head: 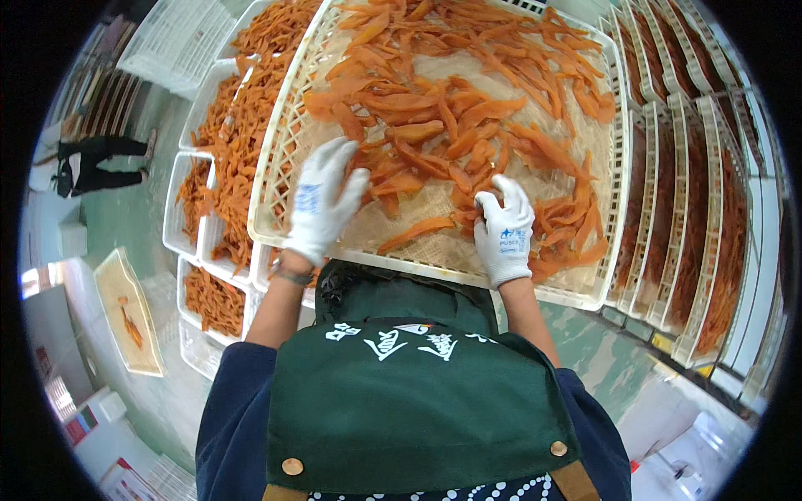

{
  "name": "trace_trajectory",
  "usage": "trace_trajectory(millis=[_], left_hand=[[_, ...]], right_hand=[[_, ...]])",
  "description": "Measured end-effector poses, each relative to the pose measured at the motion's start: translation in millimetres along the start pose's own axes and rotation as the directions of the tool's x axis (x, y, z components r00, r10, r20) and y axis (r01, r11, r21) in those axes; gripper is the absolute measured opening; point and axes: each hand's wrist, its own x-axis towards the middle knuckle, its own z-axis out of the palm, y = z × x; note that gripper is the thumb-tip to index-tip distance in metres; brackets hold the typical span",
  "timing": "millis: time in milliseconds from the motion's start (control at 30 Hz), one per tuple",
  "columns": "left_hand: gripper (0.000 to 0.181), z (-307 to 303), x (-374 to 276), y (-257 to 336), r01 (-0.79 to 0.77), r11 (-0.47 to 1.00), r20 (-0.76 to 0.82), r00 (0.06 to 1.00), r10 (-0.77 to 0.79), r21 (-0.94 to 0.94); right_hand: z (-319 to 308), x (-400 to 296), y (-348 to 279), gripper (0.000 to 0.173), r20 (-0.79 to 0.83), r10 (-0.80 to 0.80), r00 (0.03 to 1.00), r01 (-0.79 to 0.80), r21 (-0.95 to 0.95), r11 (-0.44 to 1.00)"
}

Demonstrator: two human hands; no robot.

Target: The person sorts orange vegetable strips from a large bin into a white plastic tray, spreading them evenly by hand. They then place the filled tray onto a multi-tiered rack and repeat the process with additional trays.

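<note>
A large cream plastic tray (438, 266) with lattice sides lies before me, lined with tan mesh (451, 67). Many soft orange strips (420, 131), apparently dried sweet potato, are spread and heaped over the mesh. My left hand (327, 194), in a white knit glove, hovers at the tray's left side with fingers apart and nothing in it. In a matching glove, my right hand (506, 225) reaches over the near right part, its fingers curled down at the strips. Whether it grips one is hidden by the fingers.
White plastic baskets (188, 188) full of smaller orange pieces stand at left. Filled trays (702, 225) stand in a rack along the right. A person (100, 166) is at far left, near another tray (128, 313) holding a few strips. A green apron (413, 401) covers my front.
</note>
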Motion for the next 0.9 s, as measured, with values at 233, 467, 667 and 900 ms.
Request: trace_trajectory(millis=[233,467,667,900], left_hand=[[0.058,68.6,51.7,20.5,-0.259,0.919,0.296,0.94,0.17,0.296],[0.032,74.7,36.4,19.9,-0.209,0.928,0.341,0.935,0.098,0.307],[0.035,43.8,14.4,53.1,-0.338,0.941,0.22,0.919,0.328,0.01],[0.054,13.8,-6.7,-21.0,0.372,0.845,0.203,0.859,-0.47,0.383]], right_hand=[[-5.3,-45.9,1.6,0.026,-0.076,0.462,0.884,-0.321,0.619,0.717],[-22.2,-49.2,-7.3,0.041,0.173,0.777,0.606,-0.437,0.888,0.144],[-22.4,-39.5,-8.8,0.029,0.242,0.605,0.758,-0.37,0.924,0.095],[-22.3,-26.6,-23.1,0.037,0.469,0.442,0.765,-0.522,0.853,-0.001]])
